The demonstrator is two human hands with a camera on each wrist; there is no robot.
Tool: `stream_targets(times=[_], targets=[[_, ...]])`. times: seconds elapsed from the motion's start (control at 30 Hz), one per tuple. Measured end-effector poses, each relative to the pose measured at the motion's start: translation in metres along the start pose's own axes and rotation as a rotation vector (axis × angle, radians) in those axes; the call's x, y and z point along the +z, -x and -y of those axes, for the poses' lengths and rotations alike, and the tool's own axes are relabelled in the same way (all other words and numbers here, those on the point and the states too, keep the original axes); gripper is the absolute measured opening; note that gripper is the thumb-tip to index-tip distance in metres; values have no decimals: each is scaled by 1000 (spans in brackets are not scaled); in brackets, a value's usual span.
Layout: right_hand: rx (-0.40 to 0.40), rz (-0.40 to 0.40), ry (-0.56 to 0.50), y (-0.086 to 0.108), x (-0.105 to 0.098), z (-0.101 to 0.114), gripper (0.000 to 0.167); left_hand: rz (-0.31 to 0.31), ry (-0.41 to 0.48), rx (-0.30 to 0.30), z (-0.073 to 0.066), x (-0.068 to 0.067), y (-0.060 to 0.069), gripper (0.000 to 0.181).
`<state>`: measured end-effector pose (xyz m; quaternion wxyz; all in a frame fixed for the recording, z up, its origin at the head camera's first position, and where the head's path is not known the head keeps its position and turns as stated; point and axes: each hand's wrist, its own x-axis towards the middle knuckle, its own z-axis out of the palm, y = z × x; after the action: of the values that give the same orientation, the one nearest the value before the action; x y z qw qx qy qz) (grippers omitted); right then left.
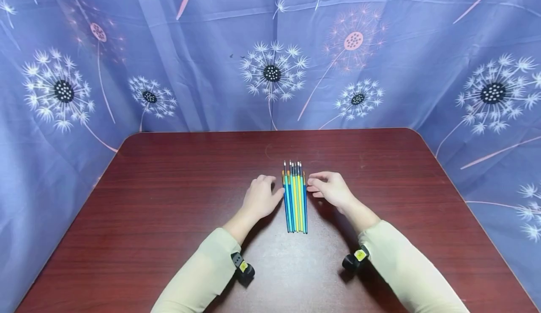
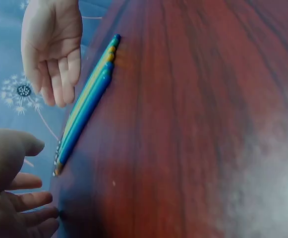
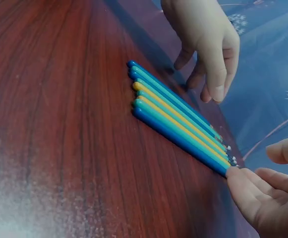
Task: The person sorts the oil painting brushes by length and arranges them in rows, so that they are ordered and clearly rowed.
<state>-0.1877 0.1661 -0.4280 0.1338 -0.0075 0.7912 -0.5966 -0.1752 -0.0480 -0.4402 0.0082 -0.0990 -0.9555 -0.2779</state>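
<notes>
Several thin paintbrushes [image 1: 296, 202] with blue, teal and yellow handles lie side by side on the table, bristles toward the far edge. The left hand [image 1: 262, 197] is beside the row's left side, fingers relaxed, thumb close to the outermost brush; whether it touches cannot be told. On the other side, the right hand [image 1: 331, 190] has its fingers extended toward the row. In the right wrist view, the right hand's fingertips [image 3: 233, 173] appear at the bristle end of the near dark blue brush [image 3: 176, 139]. Neither hand grips a brush.
The dark red wooden table [image 1: 169, 186] has rounded far corners. A blue curtain [image 1: 211, 68] with a dandelion print hangs behind it and at both sides. Each forearm, in a pale sleeve, bears a small black wrist camera [image 1: 245, 270].
</notes>
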Motion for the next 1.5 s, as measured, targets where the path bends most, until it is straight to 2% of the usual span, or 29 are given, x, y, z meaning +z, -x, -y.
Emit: stream_targets(times=[0.2, 0.37, 0.5, 0.77, 0.9, 1.2, 1.4, 1.5], targets=[[51, 43, -36, 0, 1, 2, 41, 7, 125, -27, -8, 2, -2, 36], [97, 61, -44, -1, 1, 5, 39, 52, 207, -108, -14, 3, -5, 24], [113, 68, -57, 0, 2, 8, 38, 83, 222, -173, -18, 5, -7, 17], [134, 91, -78, 5, 5, 13, 39, 107, 219, -250, -19, 6, -10, 12], [146, 95, -68, 6, 6, 14, 38, 123, 209, -267, -19, 6, -11, 11], [151, 98, -35, 4, 9, 18, 37, 128, 164, -280, -21, 5, -13, 14], [162, 81, 5, 2, 12, 21, 36, 129, 95, -263, -20, 6, -14, 32], [164, 73, 53, 0, 15, 22, 35, 138, 69, -275, -19, 5, -14, 33]])
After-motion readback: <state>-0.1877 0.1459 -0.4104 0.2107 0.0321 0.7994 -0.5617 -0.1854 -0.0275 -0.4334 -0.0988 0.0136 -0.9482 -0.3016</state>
